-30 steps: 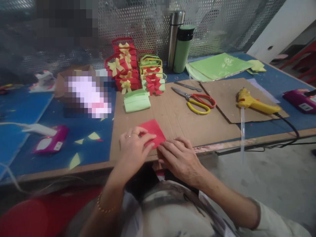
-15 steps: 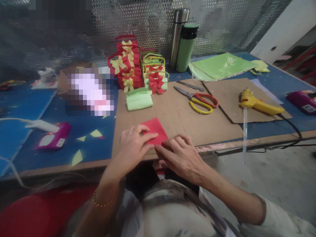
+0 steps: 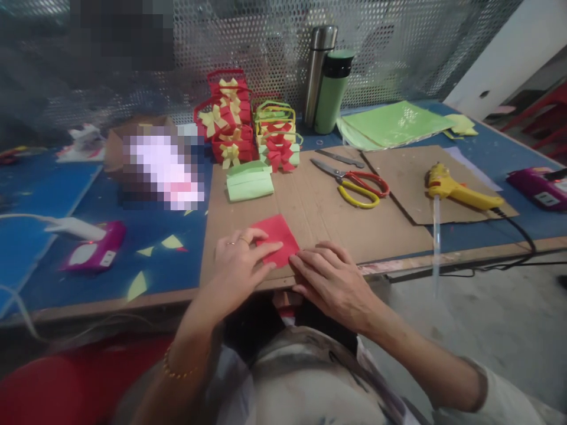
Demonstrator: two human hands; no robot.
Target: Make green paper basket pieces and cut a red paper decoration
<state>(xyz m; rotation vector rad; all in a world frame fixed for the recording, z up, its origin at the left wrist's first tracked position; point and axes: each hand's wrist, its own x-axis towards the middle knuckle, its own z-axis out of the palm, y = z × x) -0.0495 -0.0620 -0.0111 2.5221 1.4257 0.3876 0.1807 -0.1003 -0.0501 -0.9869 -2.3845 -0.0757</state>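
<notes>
A small folded piece of red paper (image 3: 283,233) lies flat near the front edge of the cardboard sheet (image 3: 319,218). With thumb and fingers on its left part, my left hand (image 3: 237,257) holds it against the cardboard. My right hand (image 3: 330,274) lies at its lower right corner, fingers flat and side by side, fingertips touching the corner, the thumb lower and apart. Just beyond the red paper is a folded light green paper pouch (image 3: 250,182). Scissors (image 3: 354,183) with one red and one yellow handle rest to the right, with a thin blade (image 3: 339,158) behind them.
Finished red paper baskets (image 3: 228,118) and green and yellow baskets (image 3: 279,139) stand at the back. Nearby are a steel flask (image 3: 316,77), a green bottle (image 3: 332,97) and green sheets (image 3: 394,125). A yellow glue gun (image 3: 463,192) lies right; a purple power strip (image 3: 95,251) lies left.
My right hand has drawn slightly right and back from the red paper, so more of its lower corner shows. My left hand stays on the paper.
</notes>
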